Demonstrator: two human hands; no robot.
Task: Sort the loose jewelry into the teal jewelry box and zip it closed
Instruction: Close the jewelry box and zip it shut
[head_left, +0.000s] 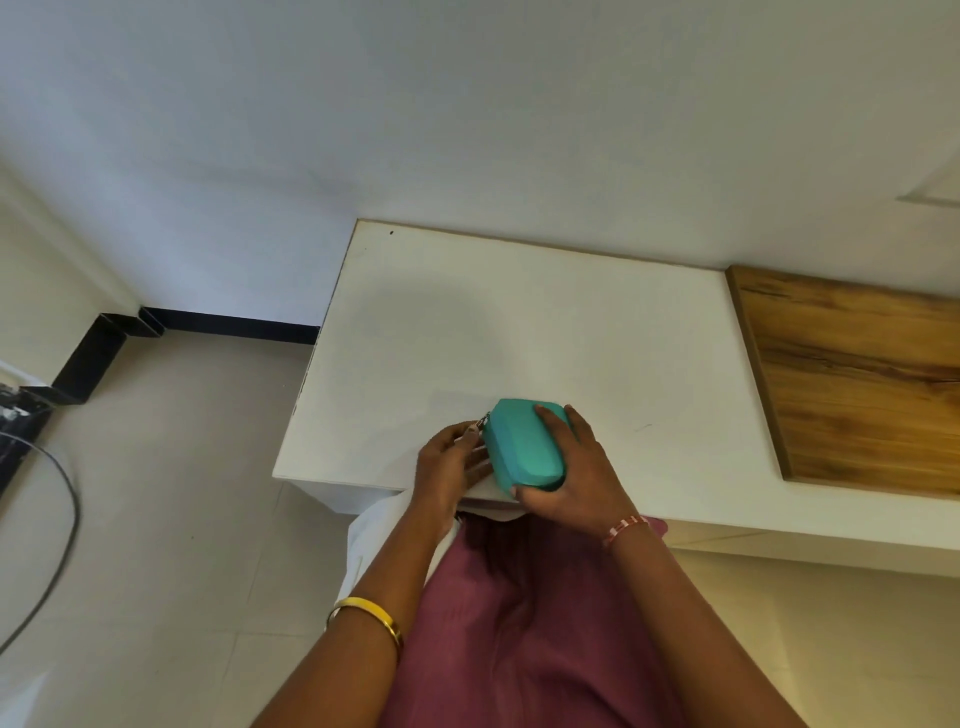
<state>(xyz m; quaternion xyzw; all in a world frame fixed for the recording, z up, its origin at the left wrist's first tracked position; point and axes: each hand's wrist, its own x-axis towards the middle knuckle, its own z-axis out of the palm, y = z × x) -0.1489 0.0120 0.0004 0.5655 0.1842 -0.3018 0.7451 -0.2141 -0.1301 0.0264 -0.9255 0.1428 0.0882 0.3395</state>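
The teal jewelry box (522, 441) lies with its lid down on the white table (519, 322), close to the front edge. My right hand (571, 467) grips the box from the right, fingers over the lid and thumb at its near corner. At the box's left side my left hand (449, 462) pinches the small metal zipper pull (482, 421). No loose jewelry shows on the table.
A wooden panel (857, 379) adjoins the table on the right. White walls stand behind. Tiled floor (171, 493) lies to the left, with a dark cable (62, 545) and black skirting (228, 325).
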